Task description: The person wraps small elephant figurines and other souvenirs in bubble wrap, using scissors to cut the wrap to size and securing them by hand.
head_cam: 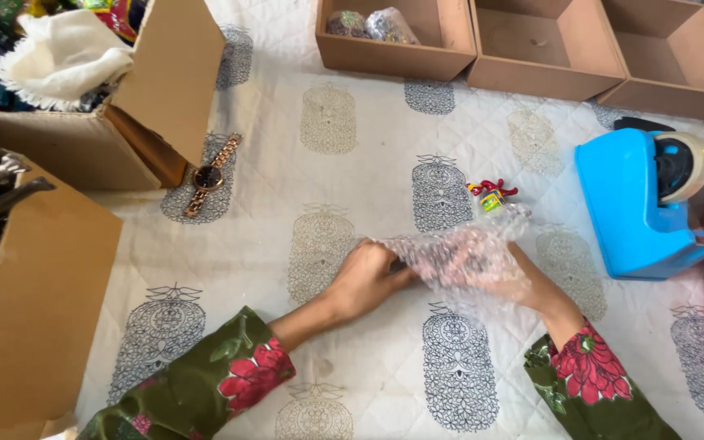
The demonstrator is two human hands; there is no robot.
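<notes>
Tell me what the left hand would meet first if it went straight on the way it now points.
The left hand points to the person's right and already touches the clear bubble wrap sheet. Going on, it would press through that wrap into the right hand under it; the blue plastic tape dispenser lies farther along, probably off that line.

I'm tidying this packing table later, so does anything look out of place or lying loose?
A wristwatch lies loose on the printed cloth, unwrapped, beside the tilted cardboard box. A small colourful trinket sits just beyond the bubble wrap that the left hand and right hand hold. Nothing looks spilled or damaged.
</notes>
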